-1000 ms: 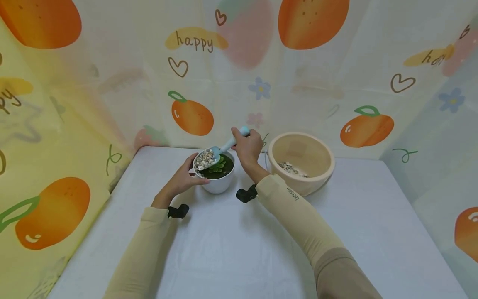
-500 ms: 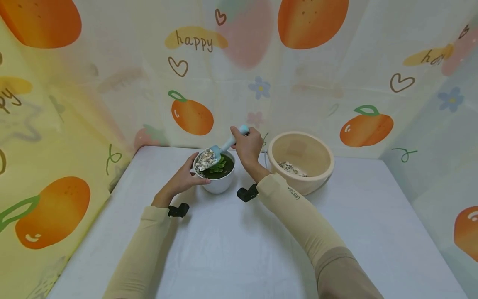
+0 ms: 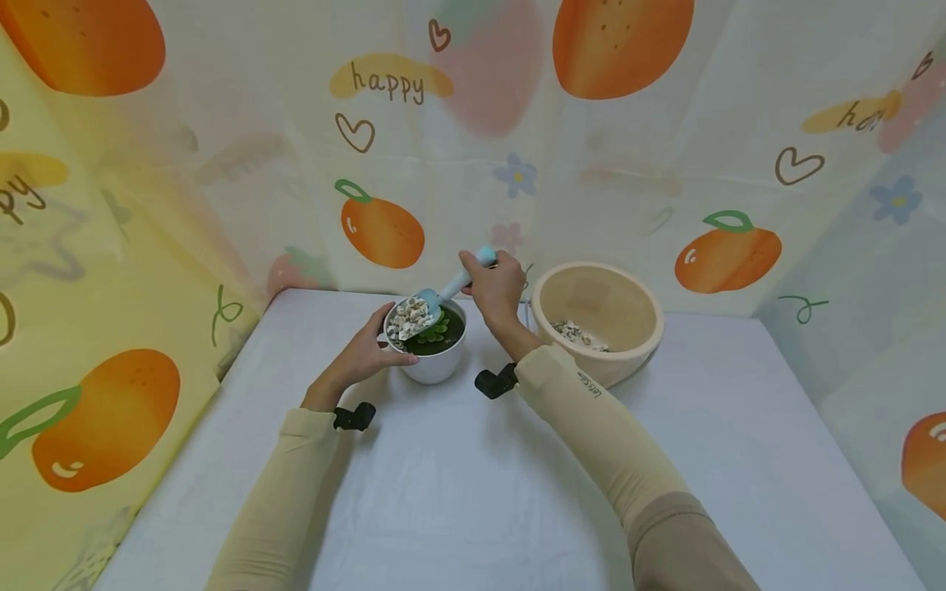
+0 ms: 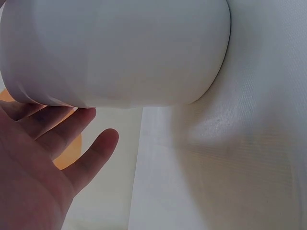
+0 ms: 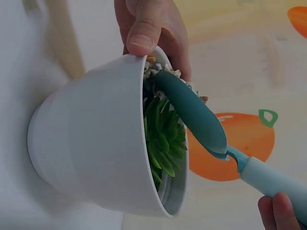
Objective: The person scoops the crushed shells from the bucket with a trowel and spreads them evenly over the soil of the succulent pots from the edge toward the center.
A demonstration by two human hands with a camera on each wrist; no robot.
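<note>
A white flower pot (image 3: 432, 369) stands on the table with dark soil and a green succulent (image 3: 434, 330) in it. My left hand (image 3: 360, 353) grips its left side, thumb on the near wall by the rim. In the left wrist view, two fingers lie off the pot wall (image 4: 120, 52). My right hand (image 3: 498, 289) holds the handle of a light blue trowel (image 3: 456, 284). The scoop slants down over the pot's left half, loaded with small pale stones (image 3: 411, 318). In the right wrist view, the trowel's blade (image 5: 194, 112) reaches inside the rim above the succulent (image 5: 163, 136).
Right of the pot stands a large beige tub (image 3: 599, 365) with more small stones (image 3: 576, 335) at its bottom. A white cloth (image 3: 436, 492) covers the table. A fruit-printed curtain (image 3: 458, 197) hangs close behind the pot and tub.
My right wrist has shifted slightly to the right. The trowel with its stones stays over the pot, and my left hand keeps its hold.
</note>
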